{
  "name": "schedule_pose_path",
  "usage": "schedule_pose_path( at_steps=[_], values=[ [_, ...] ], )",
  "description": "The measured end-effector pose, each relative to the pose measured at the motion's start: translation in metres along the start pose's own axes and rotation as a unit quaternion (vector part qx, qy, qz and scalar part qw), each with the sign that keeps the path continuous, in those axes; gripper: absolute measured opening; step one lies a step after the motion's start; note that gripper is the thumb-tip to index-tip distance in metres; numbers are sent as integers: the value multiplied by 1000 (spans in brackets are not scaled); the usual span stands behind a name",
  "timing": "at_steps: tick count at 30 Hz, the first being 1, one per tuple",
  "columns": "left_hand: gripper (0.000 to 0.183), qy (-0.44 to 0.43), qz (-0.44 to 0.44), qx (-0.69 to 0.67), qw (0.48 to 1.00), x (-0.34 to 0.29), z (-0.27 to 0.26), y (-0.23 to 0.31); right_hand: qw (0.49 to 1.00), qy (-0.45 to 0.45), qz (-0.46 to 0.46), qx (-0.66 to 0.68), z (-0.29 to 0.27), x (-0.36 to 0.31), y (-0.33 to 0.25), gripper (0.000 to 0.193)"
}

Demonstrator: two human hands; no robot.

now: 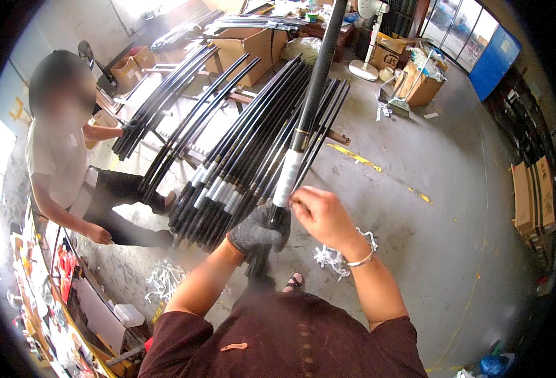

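A long black pole (316, 88) slants up and away in front of me, with a white wrap (286, 179) around its lower part. My left hand (259, 231), in a dark grey knitted glove, is closed around the pole just below that wrap. My bare right hand (323, 217) has a bracelet at the wrist. Its fingers are pinched together against the wrap's lower right edge; whatever is between them is hidden. Beyond my hands lies a row of many black poles (253, 138) on a rack, several with white bands (218, 189) near their closer ends.
At the left a person (60, 151) has a gloved hand on another bundle of poles (164, 97). White scrap strips (331, 259) lie on the floor (429, 252) by my feet. Cartons (533, 195) stand at right. A white fan (364, 68) stands at the back.
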State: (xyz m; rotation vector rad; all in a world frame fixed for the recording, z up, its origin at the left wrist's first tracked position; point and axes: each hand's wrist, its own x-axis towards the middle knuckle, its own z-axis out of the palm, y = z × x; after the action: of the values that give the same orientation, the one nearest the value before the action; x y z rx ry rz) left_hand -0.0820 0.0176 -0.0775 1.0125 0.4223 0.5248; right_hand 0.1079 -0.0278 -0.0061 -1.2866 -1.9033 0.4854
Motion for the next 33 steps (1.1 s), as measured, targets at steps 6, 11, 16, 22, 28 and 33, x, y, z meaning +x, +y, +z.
schedule_pose_path(
  at_steps=[6,11,16,22,28,33],
  values=[
    [83,-32,7,-7,999,11,-5,25,997,-6,-23,-77,9,-5,-5,6],
    [49,-29,-64,-149,986,16,-12,0,994,3,34,-104,19,-9,23,4],
    [65,-80,-77,-217,970,12,-36,-7,941,7,179,-286,15,-34,110,7],
    [66,2,-51,-209,977,10,-46,-7,879,-32,299,-369,-6,-104,202,11],
    [63,-35,-76,-181,980,29,-54,-14,827,-128,387,-388,16,-176,228,17],
    [63,33,-80,21,996,37,-106,-31,758,-113,514,-385,-10,-240,239,19]
  ],
)
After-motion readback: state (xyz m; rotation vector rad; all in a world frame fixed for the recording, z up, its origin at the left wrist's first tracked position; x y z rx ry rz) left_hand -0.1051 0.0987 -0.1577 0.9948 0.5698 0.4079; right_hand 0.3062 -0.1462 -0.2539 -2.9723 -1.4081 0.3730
